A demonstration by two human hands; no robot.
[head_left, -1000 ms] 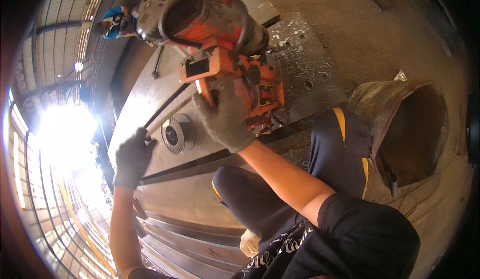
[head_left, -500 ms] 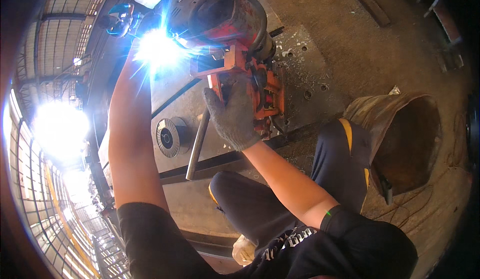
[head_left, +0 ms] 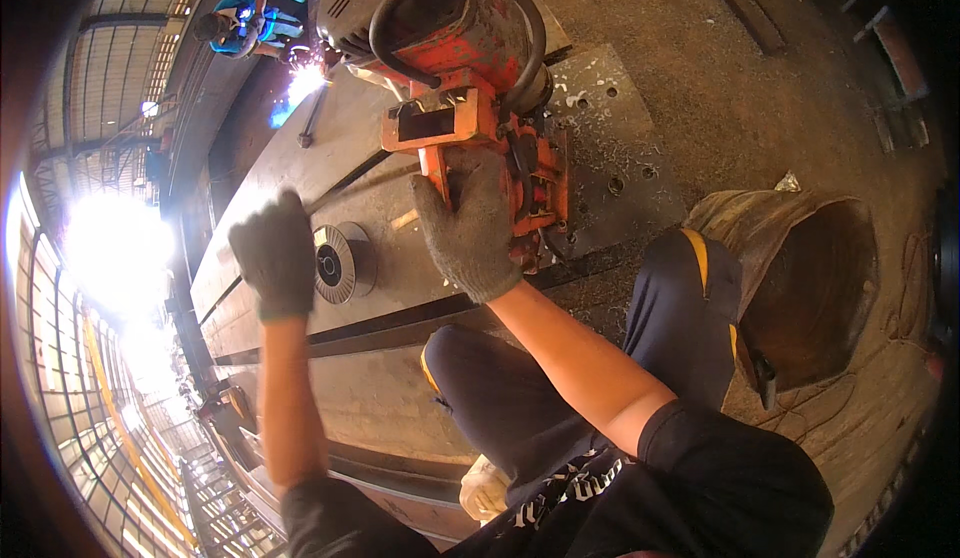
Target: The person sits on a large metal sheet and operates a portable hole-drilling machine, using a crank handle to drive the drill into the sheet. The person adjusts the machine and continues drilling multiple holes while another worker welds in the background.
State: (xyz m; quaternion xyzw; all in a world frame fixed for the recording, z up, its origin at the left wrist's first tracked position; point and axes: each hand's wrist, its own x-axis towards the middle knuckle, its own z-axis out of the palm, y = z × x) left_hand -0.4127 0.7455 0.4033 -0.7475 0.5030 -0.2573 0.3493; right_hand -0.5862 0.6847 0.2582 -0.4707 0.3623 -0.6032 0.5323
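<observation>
A red and orange magnetic drill with a looped black cable stands on a steel plate. My right hand, in a grey glove, grips its orange frame, with the thumb on the near side and the fingertips hidden. To the left, my gloved left hand is raised over the plate and smeared by motion. A blurred metal rod runs from the drill toward that hand's fingers; whether they wrap round it does not show. Beside the left hand lies a wire spool.
A co-worker crouches at the far left near bright welding sparks. Drilled holes and metal shavings mark the steel plate right of the drill. A rusty open cylinder stands right of my knees.
My left hand has come back from the far glare toward me. The rod has swung from near me to the far left. The welding glare has shrunk. My right hand stays on the drill.
</observation>
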